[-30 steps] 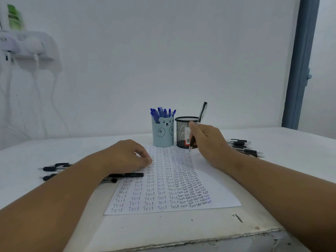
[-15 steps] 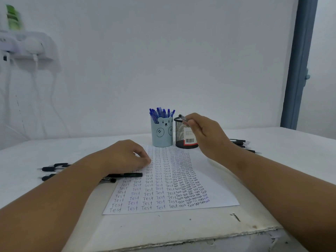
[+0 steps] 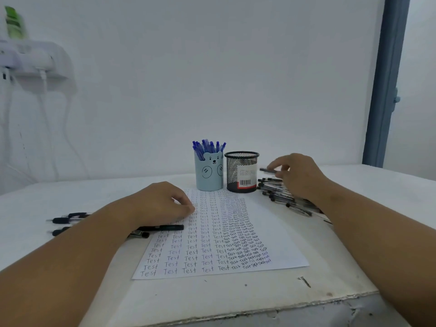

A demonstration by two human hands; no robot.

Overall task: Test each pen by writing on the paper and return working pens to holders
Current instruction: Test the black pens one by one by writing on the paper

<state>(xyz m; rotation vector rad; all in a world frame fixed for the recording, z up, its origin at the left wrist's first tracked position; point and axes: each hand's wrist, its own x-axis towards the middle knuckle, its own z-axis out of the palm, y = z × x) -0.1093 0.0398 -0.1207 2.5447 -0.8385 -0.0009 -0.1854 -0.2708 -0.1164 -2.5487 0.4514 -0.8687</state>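
Paper [image 3: 278, 234]: centred on the table [image 3: 236, 300], nearly filled with rows of "Test". Blue bear holder [image 3: 208, 172], far centre, was found full of blue pens [image 3: 208, 147]; mesh holder [image 3: 241, 172], just right of it, showed no pens above its rim. Right hand [image 3: 300, 175] was seen pinching a pen [image 3: 267, 170] above the black pile [image 3: 280, 193] at right, judged untested. Left hand [image 3: 162, 204], fingers curled and empty, was pressed on the paper. Several black pens [image 3: 68, 219] were left lying at left.

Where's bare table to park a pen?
Free: the table between the paper and the near edge, and its far-left stretch beyond the left-side pens. Crowded: pen pile right of the mesh holder.
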